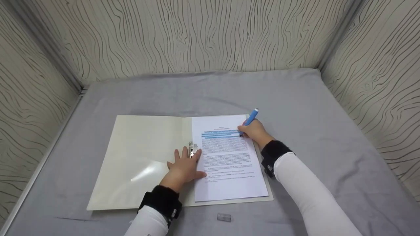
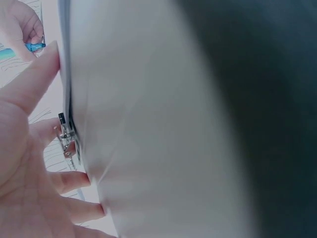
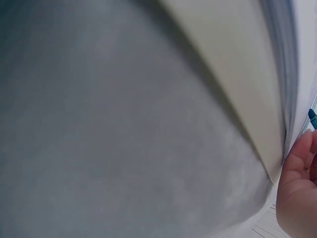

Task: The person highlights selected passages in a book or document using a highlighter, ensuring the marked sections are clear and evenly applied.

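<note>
An open folder (image 1: 137,157) lies on a grey cloth (image 1: 311,108). The right hand (image 1: 255,131) grips a blue highlighter (image 1: 250,119), tip on the printed page (image 1: 229,164) near its top. The left hand (image 1: 184,165) rests flat, fingers spread, by the metal clip (image 1: 192,149). A clear cap (image 1: 224,217) lies nearer the person

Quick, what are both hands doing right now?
Left hand: open, pressing flat on the folder by its metal clip.
Right hand: gripping a blue highlighter on the printed page.

Small clear cap (image 1: 224,217) on grey cloth (image 1: 328,137), wood-grain patterned walls (image 1: 183,36) around.
</note>
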A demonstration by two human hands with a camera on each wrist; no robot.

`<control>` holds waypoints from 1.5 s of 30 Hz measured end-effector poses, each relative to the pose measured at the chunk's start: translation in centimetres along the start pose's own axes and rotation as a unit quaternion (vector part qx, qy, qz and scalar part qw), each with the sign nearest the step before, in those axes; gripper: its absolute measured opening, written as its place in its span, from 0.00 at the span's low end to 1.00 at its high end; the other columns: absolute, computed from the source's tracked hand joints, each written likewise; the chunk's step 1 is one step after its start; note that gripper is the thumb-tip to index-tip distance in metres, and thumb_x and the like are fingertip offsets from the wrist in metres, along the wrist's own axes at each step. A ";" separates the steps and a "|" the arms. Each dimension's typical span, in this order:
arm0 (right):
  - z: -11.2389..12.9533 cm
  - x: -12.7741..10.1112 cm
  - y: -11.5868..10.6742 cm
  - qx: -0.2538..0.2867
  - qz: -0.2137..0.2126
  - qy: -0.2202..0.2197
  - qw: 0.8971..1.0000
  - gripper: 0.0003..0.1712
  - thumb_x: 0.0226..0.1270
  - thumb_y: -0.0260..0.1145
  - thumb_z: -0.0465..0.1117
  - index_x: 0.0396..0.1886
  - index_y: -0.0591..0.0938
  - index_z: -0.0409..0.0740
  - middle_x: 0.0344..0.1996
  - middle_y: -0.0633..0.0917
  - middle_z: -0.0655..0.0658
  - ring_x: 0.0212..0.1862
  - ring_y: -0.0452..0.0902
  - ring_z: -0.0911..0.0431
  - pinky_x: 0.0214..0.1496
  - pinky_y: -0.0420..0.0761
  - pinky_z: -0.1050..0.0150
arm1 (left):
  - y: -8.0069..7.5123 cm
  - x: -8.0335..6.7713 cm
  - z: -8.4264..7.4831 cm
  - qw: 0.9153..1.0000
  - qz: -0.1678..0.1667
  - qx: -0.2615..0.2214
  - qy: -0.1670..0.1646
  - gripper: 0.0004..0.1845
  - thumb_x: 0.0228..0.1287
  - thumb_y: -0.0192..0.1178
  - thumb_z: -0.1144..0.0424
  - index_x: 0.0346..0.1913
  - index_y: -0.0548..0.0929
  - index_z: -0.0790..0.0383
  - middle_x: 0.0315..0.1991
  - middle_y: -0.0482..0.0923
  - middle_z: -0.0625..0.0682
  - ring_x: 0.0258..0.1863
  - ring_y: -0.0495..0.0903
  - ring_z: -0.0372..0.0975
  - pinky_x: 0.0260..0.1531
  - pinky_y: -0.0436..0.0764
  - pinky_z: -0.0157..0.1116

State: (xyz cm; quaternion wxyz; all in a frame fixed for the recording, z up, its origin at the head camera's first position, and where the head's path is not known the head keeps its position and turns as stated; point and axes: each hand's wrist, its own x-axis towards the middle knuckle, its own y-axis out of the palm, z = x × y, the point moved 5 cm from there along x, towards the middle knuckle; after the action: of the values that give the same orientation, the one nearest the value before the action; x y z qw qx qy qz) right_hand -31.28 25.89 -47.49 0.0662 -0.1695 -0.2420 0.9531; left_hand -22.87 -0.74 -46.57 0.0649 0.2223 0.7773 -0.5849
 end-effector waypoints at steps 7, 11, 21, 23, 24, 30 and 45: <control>-0.1 -0.1 -0.5 -0.011 -0.006 -0.006 1.000 0.11 0.61 0.65 0.40 0.31 0.72 0.39 0.20 0.74 0.49 0.22 0.71 0.60 0.26 0.71 0.69 | -0.2 -0.1 -0.1 1.000 0.000 0.000 0.001 0.45 0.49 0.66 0.41 0.71 0.60 0.45 0.71 0.44 0.66 0.68 0.40 0.65 0.52 0.52 0.71; -0.1 0.0 -0.5 -0.010 -0.006 -0.004 1.000 0.11 0.60 0.65 0.40 0.32 0.72 0.39 0.20 0.74 0.49 0.21 0.71 0.62 0.24 0.71 0.71 | 0.0 -0.1 -0.1 1.000 -0.001 0.002 -0.001 0.45 0.49 0.66 0.41 0.71 0.60 0.44 0.71 0.44 0.66 0.68 0.40 0.65 0.53 0.52 0.70; -0.6 -0.2 -1.0 -0.023 -0.005 0.017 1.000 0.12 0.63 0.63 0.43 0.35 0.73 0.38 0.21 0.74 0.49 0.24 0.70 0.60 0.27 0.70 0.68 | -0.1 -0.2 -0.1 1.000 0.002 0.005 0.000 0.45 0.50 0.65 0.41 0.71 0.60 0.45 0.71 0.44 0.66 0.68 0.40 0.65 0.52 0.52 0.70; -0.6 -0.3 -1.0 -0.020 -0.007 0.021 1.000 0.12 0.63 0.63 0.43 0.36 0.72 0.38 0.23 0.75 0.48 0.25 0.71 0.59 0.28 0.70 0.68 | -0.1 -0.2 -0.1 1.000 0.003 0.006 0.000 0.45 0.50 0.65 0.40 0.71 0.59 0.44 0.71 0.44 0.66 0.68 0.40 0.65 0.52 0.52 0.70; -0.6 -0.3 -1.1 -0.019 -0.006 0.021 1.000 0.12 0.63 0.63 0.42 0.36 0.72 0.38 0.23 0.75 0.48 0.25 0.71 0.59 0.28 0.71 0.68 | -0.1 -0.2 -0.2 1.000 0.002 0.007 0.000 0.45 0.50 0.65 0.40 0.71 0.60 0.45 0.71 0.44 0.66 0.68 0.40 0.65 0.52 0.52 0.71; -0.6 -0.4 -1.2 -0.017 -0.007 0.017 1.000 0.12 0.63 0.62 0.42 0.36 0.71 0.38 0.24 0.75 0.48 0.24 0.71 0.59 0.27 0.71 0.69 | -0.1 -0.2 -0.2 1.000 0.000 0.006 0.001 0.45 0.50 0.66 0.41 0.71 0.60 0.45 0.71 0.45 0.66 0.68 0.40 0.65 0.52 0.53 0.71; -1.1 -0.1 -1.6 0.021 0.008 0.028 0.999 0.12 0.64 0.62 0.43 0.35 0.73 0.38 0.21 0.76 0.50 0.24 0.71 0.61 0.29 0.71 0.69 | 0.3 0.1 0.1 1.000 -0.006 -0.005 0.003 0.46 0.48 0.66 0.41 0.71 0.59 0.44 0.72 0.44 0.65 0.68 0.38 0.65 0.52 0.50 0.71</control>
State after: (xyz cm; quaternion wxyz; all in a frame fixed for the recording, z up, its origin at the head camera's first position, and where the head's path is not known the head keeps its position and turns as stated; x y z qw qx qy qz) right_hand -30.73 27.71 -47.61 0.0691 -0.1967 -0.2186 0.9533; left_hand -22.83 -0.71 -46.87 0.0602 0.2196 0.7820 -0.5802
